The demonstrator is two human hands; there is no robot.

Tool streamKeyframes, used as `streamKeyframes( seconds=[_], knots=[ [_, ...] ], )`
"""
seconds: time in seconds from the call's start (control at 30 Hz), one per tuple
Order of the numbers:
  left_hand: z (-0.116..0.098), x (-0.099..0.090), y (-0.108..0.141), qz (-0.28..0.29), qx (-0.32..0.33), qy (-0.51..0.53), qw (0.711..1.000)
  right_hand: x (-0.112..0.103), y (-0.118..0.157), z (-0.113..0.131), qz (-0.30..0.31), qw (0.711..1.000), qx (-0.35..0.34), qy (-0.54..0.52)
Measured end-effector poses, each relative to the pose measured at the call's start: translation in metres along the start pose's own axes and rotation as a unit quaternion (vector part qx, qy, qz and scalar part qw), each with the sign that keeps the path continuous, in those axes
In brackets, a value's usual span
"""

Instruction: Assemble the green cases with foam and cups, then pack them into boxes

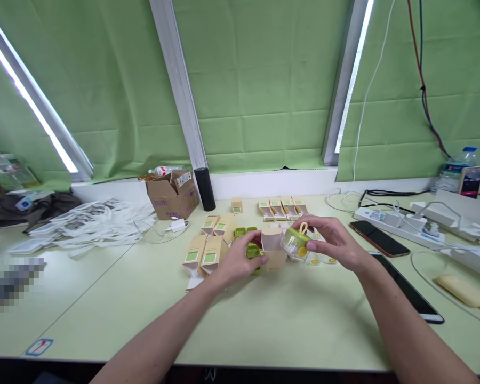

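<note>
My left hand (244, 256) grips a small open cardboard box (273, 250) with its flaps up, above the middle of the table. Close to the box's right side, my right hand (336, 242) pinches a small clear container (295, 246) with a green lid and a yellow loop, tilted toward the box. Behind that hand lie several clear pieces with yellow dots (315, 261), partly hidden. Green lidded pieces (240, 232) show behind my left hand, partly covered by it. Kraft boxes with green labels (212, 256) stand left of it.
More small boxes (282, 207) line the back. A brown carton (172, 197) and a black cylinder (205, 189) stand back left, beside a heap of white straps (92, 224). At right lie a phone (379, 238), a tablet (408, 288) and a power strip (400, 226) with cables.
</note>
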State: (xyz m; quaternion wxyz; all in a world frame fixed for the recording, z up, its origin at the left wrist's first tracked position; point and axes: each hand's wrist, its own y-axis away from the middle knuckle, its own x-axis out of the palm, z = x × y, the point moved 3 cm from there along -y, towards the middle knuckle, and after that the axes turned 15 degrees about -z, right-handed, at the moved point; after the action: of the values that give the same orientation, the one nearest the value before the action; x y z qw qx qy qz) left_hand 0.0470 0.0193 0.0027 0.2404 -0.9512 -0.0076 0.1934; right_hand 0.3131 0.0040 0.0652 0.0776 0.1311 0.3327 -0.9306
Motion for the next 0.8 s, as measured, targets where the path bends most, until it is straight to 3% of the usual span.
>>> streamKeyframes(
  seconds=[0.3, 0.5, 0.7, 0.8],
  knots=[
    [-0.019, 0.013, 0.021, 0.087, 0.048, -0.067, 0.993, 0.003, 0.000, -0.003, -0.028, 0.999, 0.004, 0.020],
    [-0.020, 0.010, 0.020, 0.074, 0.105, -0.099, 0.987, 0.003, -0.002, -0.007, -0.062, 0.997, 0.007, 0.051],
    [-0.024, 0.003, 0.019, 0.012, 0.203, 0.002, 0.979, 0.004, -0.004, -0.008, -0.069, 0.994, -0.003, 0.080],
    [-0.027, 0.001, 0.019, -0.008, 0.222, 0.008, 0.975, 0.004, -0.004, -0.008, -0.070, 0.994, -0.010, 0.086]
  ],
)
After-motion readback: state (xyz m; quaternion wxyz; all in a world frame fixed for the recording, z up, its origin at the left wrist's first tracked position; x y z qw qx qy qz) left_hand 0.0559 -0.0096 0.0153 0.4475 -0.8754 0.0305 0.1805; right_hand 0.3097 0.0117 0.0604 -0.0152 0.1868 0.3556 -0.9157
